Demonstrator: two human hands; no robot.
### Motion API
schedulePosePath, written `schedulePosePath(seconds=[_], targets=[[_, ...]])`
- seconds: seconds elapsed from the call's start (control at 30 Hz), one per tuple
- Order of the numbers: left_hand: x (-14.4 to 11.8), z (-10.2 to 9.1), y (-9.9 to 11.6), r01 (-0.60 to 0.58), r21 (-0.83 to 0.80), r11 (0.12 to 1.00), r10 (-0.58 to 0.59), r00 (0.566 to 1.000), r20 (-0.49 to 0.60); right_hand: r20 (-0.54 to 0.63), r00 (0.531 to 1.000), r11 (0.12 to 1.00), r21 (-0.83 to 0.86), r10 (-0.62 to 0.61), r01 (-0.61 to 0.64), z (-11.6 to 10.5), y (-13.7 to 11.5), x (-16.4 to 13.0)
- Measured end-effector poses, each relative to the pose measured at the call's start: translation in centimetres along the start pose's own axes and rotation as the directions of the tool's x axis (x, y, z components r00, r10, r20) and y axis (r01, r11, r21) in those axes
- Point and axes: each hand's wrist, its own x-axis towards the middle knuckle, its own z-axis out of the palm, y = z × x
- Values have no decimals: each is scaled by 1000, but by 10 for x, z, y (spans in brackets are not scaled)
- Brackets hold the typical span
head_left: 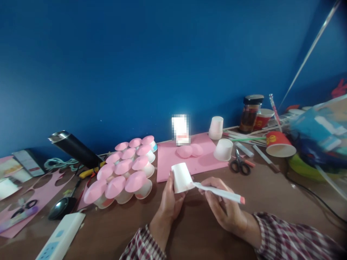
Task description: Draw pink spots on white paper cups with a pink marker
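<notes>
small white paper cup (181, 177) held upside down above the brown table (195, 231), near the front edge and just in front of the pink paper sheet (173, 156). plain white all over, walls flaring slightly toward the lower rim, flat base facing up, no print visible. gripped by the left hand (169, 202) from below and behind, fingers curled around the far wall, thumb side pressed against the near wall. pressed against the cup's lower right side: the tip of a white marker (219, 192) with a pink end cap, lying almost level and pointing left. pinched in the right hand (223, 209), thumb and fingers closed on the barrel close to the tip, pink end sticking out to the right. checked sleeves on both wrists.

left of the cup, a cluster of finished cups (123, 173) topped with pink discs, packed together touching one another. on the pink sheet, two loose pink discs (189, 150) side by side. beyond, two more plain white cups (222, 148), one overturned, one tilted. black-handled scissors (240, 164) just right of the sheet. red printed cup (279, 144) on its side further right. dark jar (251, 113) by the blue wall. black flask (74, 147) lying at the far left.
</notes>
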Motion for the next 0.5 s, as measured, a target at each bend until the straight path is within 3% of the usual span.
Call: schedulePosePath(seconds=[0.2,0.5], targets=[[-2,0,4,1,-43,999,2,998,56,-116,982,968,218,151,-123,10,8,-3],[-1,2,5,-26,-16,1000,27,999,45,-41,992,982,155,119,-112,7,11,-6]])
